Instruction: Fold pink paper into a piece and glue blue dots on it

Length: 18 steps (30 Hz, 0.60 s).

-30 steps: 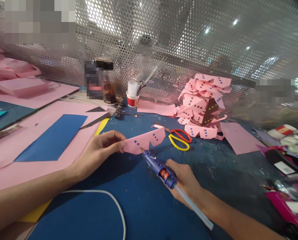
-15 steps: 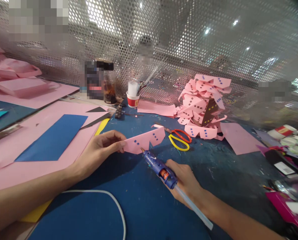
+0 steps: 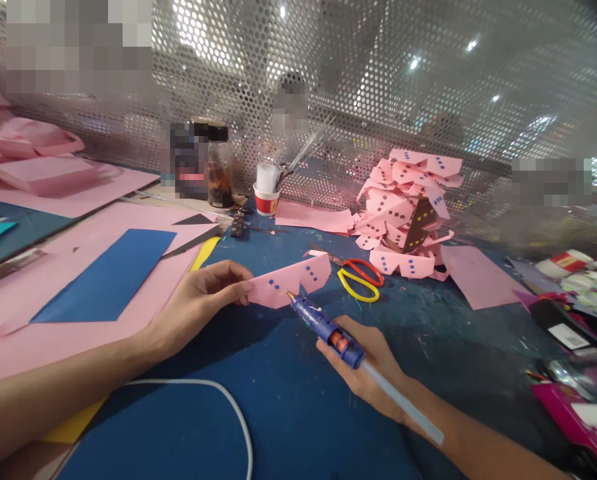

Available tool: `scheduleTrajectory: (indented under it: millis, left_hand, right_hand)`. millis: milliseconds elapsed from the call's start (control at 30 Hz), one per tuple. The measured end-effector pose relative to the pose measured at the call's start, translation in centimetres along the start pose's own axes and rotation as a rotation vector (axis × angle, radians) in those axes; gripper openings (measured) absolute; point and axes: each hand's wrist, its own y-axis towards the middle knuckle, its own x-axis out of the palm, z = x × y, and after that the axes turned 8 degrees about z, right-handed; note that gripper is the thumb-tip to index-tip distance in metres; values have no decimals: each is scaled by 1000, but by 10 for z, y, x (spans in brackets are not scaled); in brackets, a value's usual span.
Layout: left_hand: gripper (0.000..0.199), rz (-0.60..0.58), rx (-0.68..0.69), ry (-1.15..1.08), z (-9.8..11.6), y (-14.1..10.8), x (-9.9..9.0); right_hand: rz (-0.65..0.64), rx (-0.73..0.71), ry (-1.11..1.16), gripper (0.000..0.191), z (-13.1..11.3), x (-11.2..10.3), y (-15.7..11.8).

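Between its thumb and fingers, my left hand [image 3: 213,293] pinches the left end of a pink paper cutout [image 3: 283,287], which has small blue squares and a notch in its lower edge. My right hand [image 3: 368,353] is wrapped round a blue hot glue gun [image 3: 323,327]; a clear glue stick [image 3: 403,403] juts from its back. The gun's nozzle is at the cutout's lower part, left of the notch; whether it touches the paper I cannot tell. Scissors [image 3: 361,283] with red and yellow handles lie just behind the cutout.
A heap of similar pink cutouts [image 3: 398,213] stands at the back right. Pink sheets with a blue paper piece [image 3: 105,277] lie left. A paper cup [image 3: 267,200] and a lidded jar [image 3: 219,173] stand by the perforated metal screen [image 3: 358,87]. A white cable [image 3: 228,397] curves in front.
The glue gun in my right hand has moved slightly right and up, its nozzle shifting along the cutout. My left hand and the cutout have barely moved.
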Motion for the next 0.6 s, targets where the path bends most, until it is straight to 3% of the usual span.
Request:
scheduleTrajectory:
  millis: [367,600]
  left_hand:
    - [20,27,0,-9,-2,2,-1]
    - [17,45,-26,-146,-4,4,0]
  right_hand:
    - [4,6,2,7,-10,-3,3]
    - [14,0,22,9,-8,-2,3]
